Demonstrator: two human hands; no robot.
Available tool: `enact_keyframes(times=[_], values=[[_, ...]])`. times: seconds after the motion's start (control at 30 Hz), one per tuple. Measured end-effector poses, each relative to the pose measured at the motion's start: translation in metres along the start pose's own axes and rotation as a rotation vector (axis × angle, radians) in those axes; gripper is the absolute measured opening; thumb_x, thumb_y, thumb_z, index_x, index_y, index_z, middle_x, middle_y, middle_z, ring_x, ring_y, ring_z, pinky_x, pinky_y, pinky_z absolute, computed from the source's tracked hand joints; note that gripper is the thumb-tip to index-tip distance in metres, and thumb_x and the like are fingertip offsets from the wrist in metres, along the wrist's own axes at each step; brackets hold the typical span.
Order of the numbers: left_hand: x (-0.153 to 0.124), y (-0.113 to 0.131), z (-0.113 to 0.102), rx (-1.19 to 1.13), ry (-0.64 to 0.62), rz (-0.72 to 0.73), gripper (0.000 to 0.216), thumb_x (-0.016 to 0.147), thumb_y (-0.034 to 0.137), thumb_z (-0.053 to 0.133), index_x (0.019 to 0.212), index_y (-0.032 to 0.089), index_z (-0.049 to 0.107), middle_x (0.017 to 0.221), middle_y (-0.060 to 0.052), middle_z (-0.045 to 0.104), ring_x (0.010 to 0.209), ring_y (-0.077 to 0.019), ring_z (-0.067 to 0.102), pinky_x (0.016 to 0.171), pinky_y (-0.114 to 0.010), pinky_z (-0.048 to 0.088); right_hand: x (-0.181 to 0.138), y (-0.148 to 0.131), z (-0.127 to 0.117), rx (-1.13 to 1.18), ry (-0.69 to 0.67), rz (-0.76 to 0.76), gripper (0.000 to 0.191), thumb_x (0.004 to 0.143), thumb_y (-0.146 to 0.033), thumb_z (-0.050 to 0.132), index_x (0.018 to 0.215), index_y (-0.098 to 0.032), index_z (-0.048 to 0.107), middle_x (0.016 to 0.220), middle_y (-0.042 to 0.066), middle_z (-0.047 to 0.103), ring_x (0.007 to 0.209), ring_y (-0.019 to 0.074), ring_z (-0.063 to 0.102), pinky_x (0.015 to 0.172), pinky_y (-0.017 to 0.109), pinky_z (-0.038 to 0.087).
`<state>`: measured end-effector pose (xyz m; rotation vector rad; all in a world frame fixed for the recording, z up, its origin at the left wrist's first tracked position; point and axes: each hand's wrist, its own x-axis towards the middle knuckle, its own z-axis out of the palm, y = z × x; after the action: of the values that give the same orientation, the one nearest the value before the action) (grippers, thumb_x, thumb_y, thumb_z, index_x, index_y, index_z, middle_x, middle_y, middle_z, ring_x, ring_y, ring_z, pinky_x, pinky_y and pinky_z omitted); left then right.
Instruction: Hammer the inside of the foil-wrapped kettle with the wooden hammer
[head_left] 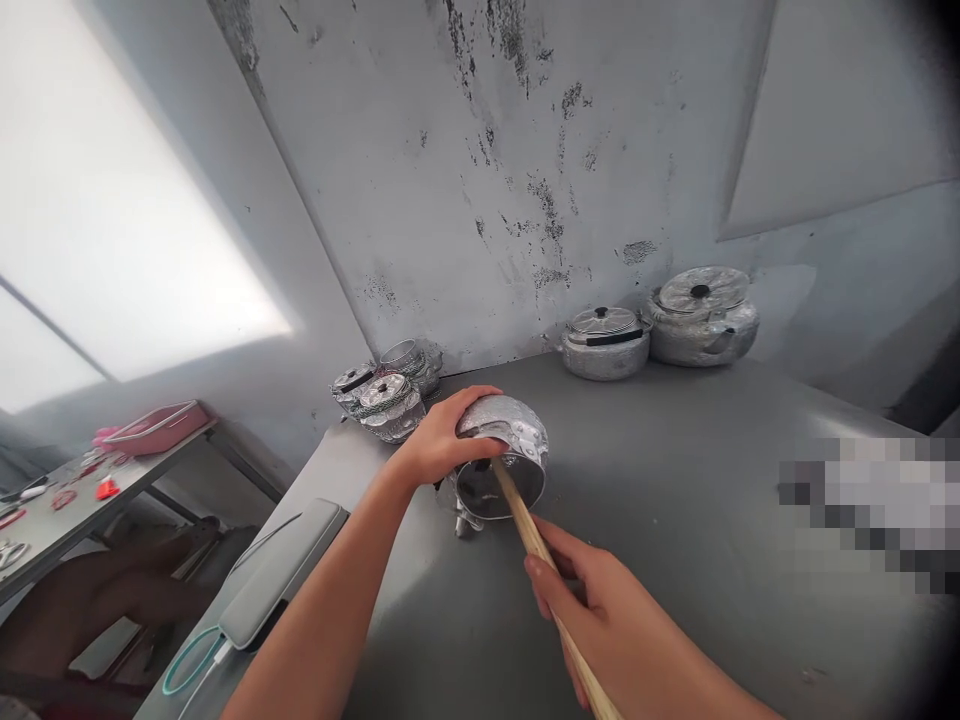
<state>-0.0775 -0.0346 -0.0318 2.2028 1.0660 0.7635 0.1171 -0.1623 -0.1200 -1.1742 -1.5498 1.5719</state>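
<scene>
We see a small metal pot point(504, 455) lying on its side on the grey table point(675, 520), its open mouth turned toward us. Our left hand point(442, 445) covers the pot from above and from the left; the fingers point(480, 430) curl closed over its rounded wall and the thumb lies along the upper edge, so the pot sits right under the palm. A wooden stick point(536, 545) runs from our right hand point(600, 615) up into the mouth of the pot, its far end touching the inside near the rim. The right fingers point(551, 590) are wrapped shut around the stick lower down its length, and the stick passes on out of the bottom of the view.

The left forearm reaches in from the lower left, wrist bent slightly down onto the pot. The right hand comes from the lower right, knuckles up.

The pot is dull silvery metal with a hammered, speckled skin and a riveted plate on its side; the inside looks dark. The stick is pale, smooth and round. The table top is flat, matt grey.

Further back, two lidded pots point(660, 330) with black knobs stand by the stained wall, and a cluster of small pots point(390, 390) sits at the left corner. A flat grey device point(281, 580) lies near the left edge.
</scene>
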Motion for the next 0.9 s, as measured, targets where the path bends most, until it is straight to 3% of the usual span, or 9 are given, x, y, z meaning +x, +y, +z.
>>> enact_keyframes(times=[0.1, 0.2, 0.3, 0.43, 0.7, 0.9], values=[[0.0, 0.0009, -0.0002, 0.01, 0.0, 0.0, 0.061, 0.078, 0.035, 0.074, 0.135, 0.022, 0.059, 0.132, -0.006, 0.064, 0.117, -0.0315, 0.059, 0.104, -0.039, 0.043, -0.001, 0.0009, 0.0005, -0.033, 0.007, -0.01, 0.027, 0.106, -0.045, 0.032, 0.113, -0.027, 0.05, 0.069, -0.01, 0.037, 0.039, 0.0062, 0.039, 0.04, 0.022, 0.042], [0.0003, 0.0016, -0.0005, 0.026, 0.004, 0.022, 0.059, 0.078, 0.035, 0.073, 0.134, 0.022, 0.06, 0.133, -0.006, 0.064, 0.121, -0.0325, 0.057, 0.106, -0.04, 0.042, -0.0021, 0.0023, 0.0009, -0.064, -0.009, 0.032, 0.031, 0.106, -0.047, 0.031, 0.096, -0.025, 0.05, 0.073, -0.008, 0.043, 0.039, 0.0047, 0.038, 0.038, 0.021, 0.037], [0.0006, 0.0014, -0.0007, 0.032, 0.002, 0.019, 0.059, 0.078, 0.036, 0.073, 0.134, 0.022, 0.06, 0.133, -0.007, 0.064, 0.12, -0.0329, 0.058, 0.105, -0.041, 0.043, -0.0027, 0.0025, 0.0007, -0.09, 0.028, -0.016, 0.032, 0.106, -0.049, 0.031, 0.096, -0.026, 0.05, 0.077, -0.007, 0.047, 0.042, 0.0048, 0.04, 0.041, 0.022, 0.034], [0.0009, 0.0011, -0.0009, 0.017, 0.001, 0.04, 0.059, 0.078, 0.035, 0.073, 0.134, 0.022, 0.06, 0.133, -0.006, 0.064, 0.121, -0.0323, 0.057, 0.107, -0.04, 0.042, -0.0024, 0.0004, 0.0002, -0.197, 0.056, -0.036, 0.031, 0.106, -0.041, 0.032, 0.089, -0.025, 0.052, 0.069, -0.007, 0.039, 0.052, 0.0086, 0.035, 0.048, 0.024, 0.031], [-0.0004, 0.0021, -0.0005, 0.02, -0.001, -0.001, 0.059, 0.079, 0.037, 0.074, 0.135, 0.024, 0.06, 0.132, -0.006, 0.064, 0.118, -0.0325, 0.059, 0.104, -0.041, 0.044, -0.0062, -0.0058, -0.0007, -0.197, 0.026, -0.027, 0.026, 0.106, -0.045, 0.03, 0.107, -0.028, 0.05, 0.068, -0.008, 0.033, 0.054, 0.0113, 0.032, 0.052, 0.027, 0.027], [-0.0003, 0.0019, -0.0009, 0.028, 0.004, 0.003, 0.059, 0.079, 0.037, 0.072, 0.134, 0.023, 0.06, 0.134, -0.006, 0.064, 0.119, -0.0336, 0.058, 0.106, -0.043, 0.043, -0.0044, -0.0025, -0.0006, -0.266, 0.056, -0.045, 0.032, 0.106, -0.041, 0.029, 0.085, -0.025, 0.047, 0.068, -0.007, 0.035, 0.059, 0.0118, 0.03, 0.056, 0.03, 0.023]])
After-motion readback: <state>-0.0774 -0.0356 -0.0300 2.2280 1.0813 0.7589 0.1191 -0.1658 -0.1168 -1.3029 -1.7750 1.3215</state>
